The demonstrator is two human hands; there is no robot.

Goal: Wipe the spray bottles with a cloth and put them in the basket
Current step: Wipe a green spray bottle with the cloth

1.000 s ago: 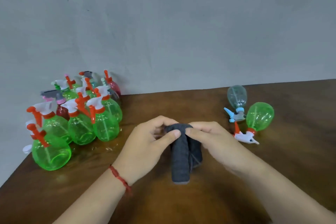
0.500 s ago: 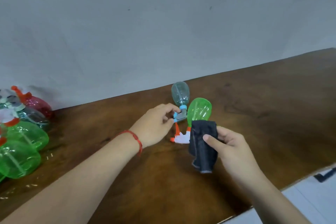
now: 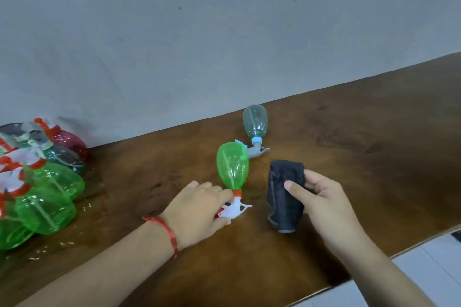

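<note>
Brown wooden table (image 3: 349, 132), top scuffed, with glossy reflections. Grey wall (image 3: 224, 32) directly behind the table's far edge. White tiled floor (image 3: 429, 264) beyond the table's near right edge

L grip (image 3: 199, 207) palm-down, fingers curled on sprayer of green bottle (image 3: 233, 169); R grip (image 3: 321, 197) pinches cloth (image 3: 279, 207).

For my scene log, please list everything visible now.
green spray bottle: one, green, lying at table centre
pale spray bottle: one, greyish, lying behind it
bottle cluster: several, mostly green, one red, far left
cloth: one, dark grey, in right hand
table: one, brown, under everything
wall: one, grey, behind table
floor: one strip, white, lower right
wrist string: one, red, left wrist
left hand: one, grips green spray bottle's head
right hand: one, holds cloth
</note>
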